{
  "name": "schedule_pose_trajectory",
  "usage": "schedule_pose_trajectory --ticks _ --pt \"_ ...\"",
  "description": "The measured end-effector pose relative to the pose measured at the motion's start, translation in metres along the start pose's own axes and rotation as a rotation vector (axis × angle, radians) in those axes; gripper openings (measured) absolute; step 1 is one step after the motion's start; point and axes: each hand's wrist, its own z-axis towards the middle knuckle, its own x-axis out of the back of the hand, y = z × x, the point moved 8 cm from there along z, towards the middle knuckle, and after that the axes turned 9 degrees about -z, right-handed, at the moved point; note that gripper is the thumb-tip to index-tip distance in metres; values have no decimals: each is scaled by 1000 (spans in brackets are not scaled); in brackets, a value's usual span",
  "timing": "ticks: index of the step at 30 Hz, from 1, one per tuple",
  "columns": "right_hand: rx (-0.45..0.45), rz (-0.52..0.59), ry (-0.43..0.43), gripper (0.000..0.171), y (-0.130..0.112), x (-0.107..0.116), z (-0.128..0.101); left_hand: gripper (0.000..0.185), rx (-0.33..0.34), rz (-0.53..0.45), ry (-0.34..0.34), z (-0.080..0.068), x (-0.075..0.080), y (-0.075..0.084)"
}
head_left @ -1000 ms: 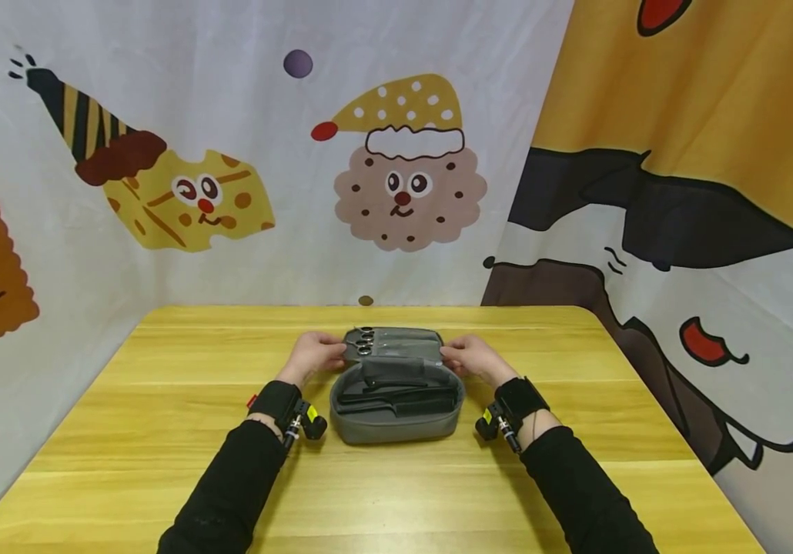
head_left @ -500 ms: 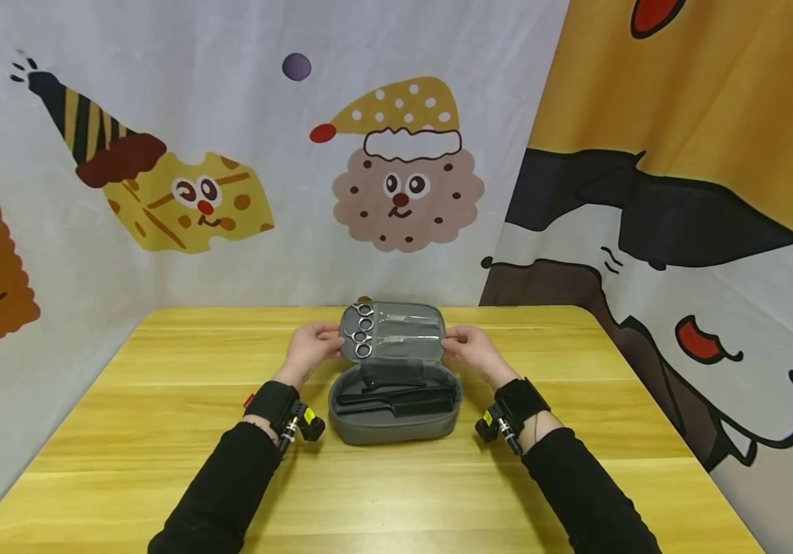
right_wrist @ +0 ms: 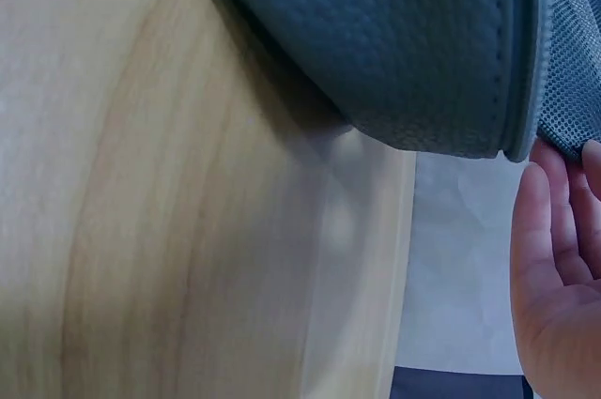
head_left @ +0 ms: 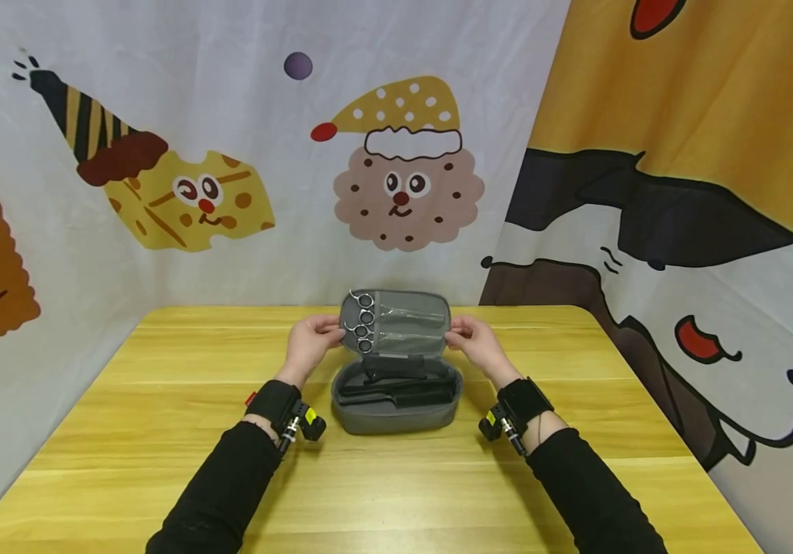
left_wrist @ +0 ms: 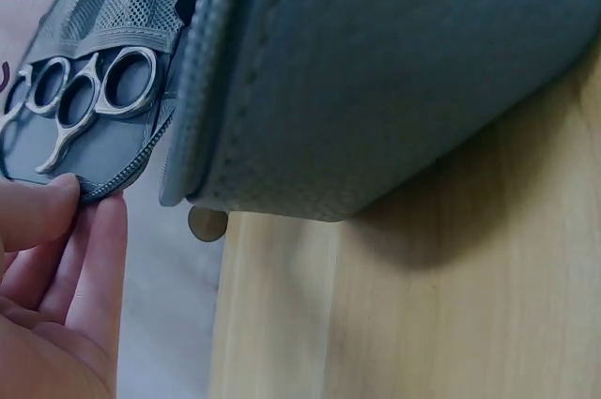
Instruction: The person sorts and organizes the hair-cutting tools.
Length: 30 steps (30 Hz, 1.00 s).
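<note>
One gray case (head_left: 394, 412) sits on the yellow counter (head_left: 161, 431), right between the two hands. Its one lid (head_left: 396, 323) stands up at the far side of the case, a little past the fingertips.

The left hand (head_left: 309, 345) pinches the left edge of the lid. In the left wrist view, its fingers (left_wrist: 56, 230) press on the zipper edge of the lid. The right hand (head_left: 474, 342) pinches the right edge of the lid. In the right wrist view, its fingers (right_wrist: 563, 221) touch the mesh at that edge. So both hands grip the lid, one on each side.

Inside the lid are two pairs of silver scissors (head_left: 363, 322), one above the other, tucked in a clear pocket. Their four round finger rings lie close to the left hand, just beside its fingertips. The blades point across toward the right hand. In the left wrist view, only three rings (left_wrist: 89, 89) show well.

The bottom half of the case lies open between the wrists. Black tools (head_left: 396, 388) lie in it, long and flat. I cannot count them; they are too dark and close together.

Each wrist wears one black band with one small camera on it, so two bands (head_left: 275, 402) in all. Both arms have black sleeves (head_left: 230, 485).

Behind the counter hang cloths with cartoon pictures: one cookie face (head_left: 406, 196) with a spotted hat, one cheese face (head_left: 189, 204) and one big cat face (head_left: 736, 338) off past the right hand.
</note>
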Motion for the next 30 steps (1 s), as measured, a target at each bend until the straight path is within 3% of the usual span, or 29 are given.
schedule_pose_trajectory --ticks 9,14,23,30 --pt "65 -87 61 14 -2 7 -2 16 -158 137 57 2 1 12" --pt "85 -103 65 14 -4 8 -4 11 -216 160 52 1 0 14" --pt "142 -150 -4 15 -8 9 -10 14 -283 173 -120 -10 2 12" --pt "194 -167 -88 19 -9 5 -17 24 -409 278 -245 -23 -1 15"
